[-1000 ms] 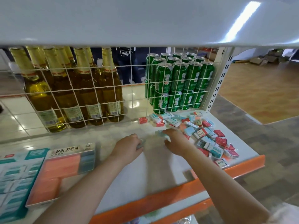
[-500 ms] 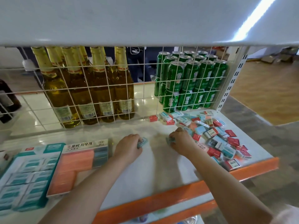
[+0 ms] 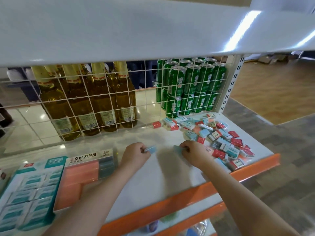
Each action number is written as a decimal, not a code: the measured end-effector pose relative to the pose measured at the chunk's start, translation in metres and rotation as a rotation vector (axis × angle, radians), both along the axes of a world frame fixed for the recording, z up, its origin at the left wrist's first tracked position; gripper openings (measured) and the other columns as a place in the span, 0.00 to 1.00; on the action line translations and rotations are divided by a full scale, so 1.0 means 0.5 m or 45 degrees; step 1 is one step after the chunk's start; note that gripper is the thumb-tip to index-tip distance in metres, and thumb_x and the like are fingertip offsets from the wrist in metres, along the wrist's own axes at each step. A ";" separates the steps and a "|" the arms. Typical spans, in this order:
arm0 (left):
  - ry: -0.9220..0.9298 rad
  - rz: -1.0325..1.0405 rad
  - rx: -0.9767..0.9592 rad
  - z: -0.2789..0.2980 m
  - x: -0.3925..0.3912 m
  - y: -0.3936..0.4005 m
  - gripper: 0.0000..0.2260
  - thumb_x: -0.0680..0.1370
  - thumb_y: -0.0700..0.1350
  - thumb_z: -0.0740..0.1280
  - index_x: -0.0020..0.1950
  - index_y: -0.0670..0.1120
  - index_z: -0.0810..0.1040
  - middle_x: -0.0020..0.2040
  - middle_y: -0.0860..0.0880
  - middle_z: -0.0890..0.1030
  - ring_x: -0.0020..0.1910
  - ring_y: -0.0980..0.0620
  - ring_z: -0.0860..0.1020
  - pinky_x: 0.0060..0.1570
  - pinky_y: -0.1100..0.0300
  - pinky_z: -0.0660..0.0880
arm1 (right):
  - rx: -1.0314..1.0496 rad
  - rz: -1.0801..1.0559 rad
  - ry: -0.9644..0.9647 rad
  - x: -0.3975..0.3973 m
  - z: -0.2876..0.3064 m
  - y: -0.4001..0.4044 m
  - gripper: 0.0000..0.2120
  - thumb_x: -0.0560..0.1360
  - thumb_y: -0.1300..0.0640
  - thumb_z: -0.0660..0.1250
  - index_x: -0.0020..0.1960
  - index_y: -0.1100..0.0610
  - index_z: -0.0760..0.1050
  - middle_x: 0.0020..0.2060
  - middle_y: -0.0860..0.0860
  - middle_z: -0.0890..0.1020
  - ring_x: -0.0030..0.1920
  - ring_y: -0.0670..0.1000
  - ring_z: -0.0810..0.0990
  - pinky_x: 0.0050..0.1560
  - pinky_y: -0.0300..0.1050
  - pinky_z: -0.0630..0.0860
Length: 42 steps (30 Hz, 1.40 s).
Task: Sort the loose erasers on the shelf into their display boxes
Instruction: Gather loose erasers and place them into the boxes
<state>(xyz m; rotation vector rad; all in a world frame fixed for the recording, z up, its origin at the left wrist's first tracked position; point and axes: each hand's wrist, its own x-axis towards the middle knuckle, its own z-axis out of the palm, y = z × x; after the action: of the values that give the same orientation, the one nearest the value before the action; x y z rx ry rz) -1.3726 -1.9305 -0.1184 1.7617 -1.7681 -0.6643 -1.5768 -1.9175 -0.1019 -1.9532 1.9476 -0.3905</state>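
Observation:
A heap of loose erasers (image 3: 219, 138), red, teal and salmon, lies at the right end of the white shelf (image 3: 162, 176). My left hand (image 3: 134, 156) pinches a light blue eraser (image 3: 150, 149) above the shelf's middle. Just left of the heap, my right hand (image 3: 192, 154) holds another light blue eraser (image 3: 177, 148). On the left stand two display boxes: a teal one (image 3: 29, 191) filled with teal-and-white erasers, and an orange one (image 3: 85, 176) with salmon erasers and a few grey-blue ones at its far end.
Behind a white wire grid (image 3: 105, 99) stand amber bottles (image 3: 95, 103) and stacked green cans (image 3: 189, 87). An upper shelf board (image 3: 136, 28) hangs low overhead. The shelf's front lip is orange (image 3: 170, 203). Floor lies to the right.
The view has swung left, bringing the display boxes further in. Both hands have lifted slightly from the heap's edge, each holding a light blue eraser.

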 end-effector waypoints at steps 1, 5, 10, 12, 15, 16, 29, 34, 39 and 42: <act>0.093 0.016 0.023 0.002 -0.001 0.000 0.01 0.73 0.40 0.68 0.42 0.45 0.78 0.39 0.50 0.77 0.40 0.51 0.75 0.36 0.62 0.68 | -0.019 -0.020 -0.074 -0.001 0.002 0.003 0.15 0.77 0.63 0.56 0.59 0.58 0.76 0.55 0.54 0.80 0.54 0.54 0.77 0.50 0.40 0.70; 0.424 0.034 0.112 0.005 -0.002 0.002 0.06 0.72 0.37 0.68 0.37 0.46 0.77 0.35 0.49 0.78 0.37 0.51 0.76 0.40 0.61 0.72 | -0.062 -0.048 -0.349 -0.003 0.008 0.006 0.15 0.77 0.67 0.56 0.60 0.61 0.76 0.55 0.55 0.79 0.49 0.51 0.75 0.51 0.40 0.70; 0.844 0.051 0.262 0.013 0.000 0.014 0.05 0.76 0.34 0.64 0.49 0.41 0.78 0.39 0.47 0.79 0.35 0.54 0.77 0.34 0.70 0.75 | 0.010 -0.111 -0.620 0.003 0.014 0.017 0.17 0.76 0.70 0.57 0.61 0.62 0.75 0.47 0.53 0.77 0.38 0.46 0.78 0.55 0.46 0.78; 0.893 0.024 0.300 0.017 0.002 0.017 0.07 0.77 0.34 0.63 0.52 0.42 0.78 0.40 0.47 0.79 0.36 0.54 0.77 0.34 0.71 0.75 | 0.017 -0.119 -0.647 0.008 0.013 0.020 0.17 0.75 0.71 0.58 0.62 0.63 0.75 0.47 0.53 0.77 0.38 0.46 0.78 0.55 0.44 0.78; 0.887 0.001 0.313 0.021 0.005 0.022 0.09 0.77 0.32 0.63 0.54 0.42 0.77 0.42 0.46 0.79 0.36 0.54 0.77 0.37 0.69 0.75 | 0.019 -0.128 -0.651 0.015 0.017 0.029 0.16 0.76 0.71 0.58 0.61 0.63 0.76 0.46 0.54 0.78 0.41 0.49 0.79 0.53 0.42 0.77; 0.885 0.001 0.314 0.021 0.006 0.023 0.09 0.77 0.32 0.63 0.54 0.42 0.77 0.42 0.46 0.79 0.36 0.54 0.77 0.38 0.68 0.75 | 0.019 -0.130 -0.664 0.017 0.018 0.033 0.16 0.76 0.71 0.58 0.61 0.63 0.76 0.46 0.54 0.78 0.41 0.49 0.78 0.51 0.40 0.77; -0.006 -0.144 0.008 0.005 0.029 0.037 0.12 0.75 0.38 0.65 0.58 0.45 0.77 0.51 0.50 0.74 0.48 0.53 0.73 0.47 0.64 0.69 | 0.042 -0.062 0.020 0.039 0.020 0.055 0.15 0.73 0.63 0.60 0.58 0.56 0.74 0.52 0.52 0.78 0.44 0.48 0.72 0.33 0.34 0.67; -0.104 -0.239 -0.033 0.013 0.020 0.052 0.11 0.75 0.38 0.64 0.57 0.44 0.73 0.50 0.49 0.76 0.51 0.49 0.75 0.48 0.60 0.69 | 0.183 0.123 0.145 0.044 0.017 0.068 0.22 0.74 0.60 0.62 0.67 0.49 0.68 0.57 0.54 0.74 0.54 0.54 0.75 0.47 0.40 0.68; -0.264 -0.407 -0.033 0.008 0.009 0.050 0.16 0.77 0.38 0.62 0.62 0.49 0.75 0.60 0.49 0.76 0.57 0.49 0.75 0.55 0.59 0.71 | 0.113 0.053 0.124 0.050 0.015 0.071 0.17 0.73 0.62 0.62 0.61 0.54 0.70 0.55 0.54 0.76 0.50 0.54 0.76 0.44 0.44 0.71; -0.429 -0.590 0.016 -0.007 0.000 0.057 0.21 0.77 0.35 0.57 0.68 0.50 0.71 0.65 0.47 0.72 0.64 0.47 0.71 0.62 0.59 0.68 | 0.024 -0.018 0.058 0.046 0.020 0.069 0.13 0.74 0.63 0.60 0.58 0.57 0.72 0.53 0.54 0.78 0.47 0.52 0.75 0.47 0.45 0.73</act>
<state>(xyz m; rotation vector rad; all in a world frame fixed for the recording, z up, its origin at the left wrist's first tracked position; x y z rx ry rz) -1.3729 -1.9020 -0.1218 1.5457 -2.4473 -0.5788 -1.5540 -1.8827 -0.0921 -1.9541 1.9870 -0.3333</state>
